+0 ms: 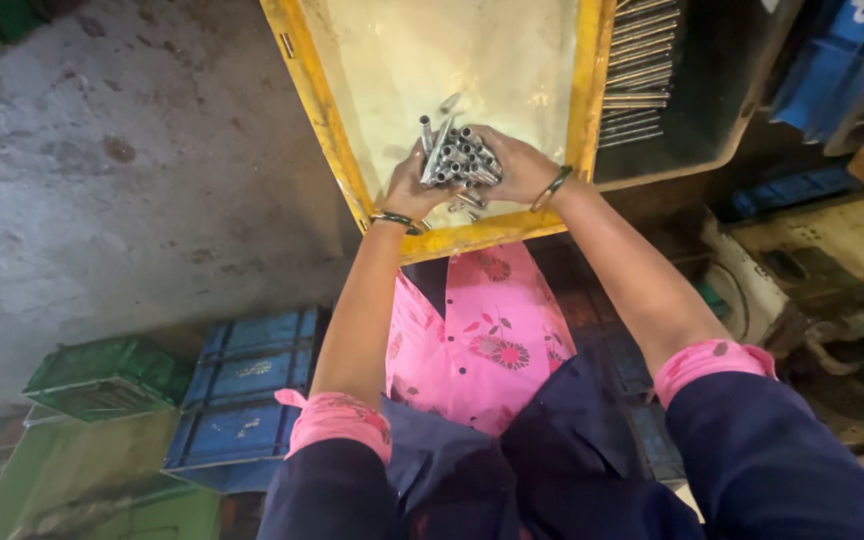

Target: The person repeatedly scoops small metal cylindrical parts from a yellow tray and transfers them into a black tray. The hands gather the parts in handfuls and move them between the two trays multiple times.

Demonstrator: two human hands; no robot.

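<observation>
We had both hands cupped around a bundle of short metal tubes, held just above the pale floor of the yellow-rimmed tray. Our left hand closed its grip on the near side of the bundle, our right hand on the far side, tube ends facing up. A few loose tubes lay beneath. We judged this the gathering step; lifting would call for steady, even pressure so none slipped. A bin of long rods stood beside the tray.

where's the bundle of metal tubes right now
In the head view, the bundle of metal tubes sits top centre, gripped between the left hand and right hand, over the yellow-rimmed tray.
</observation>
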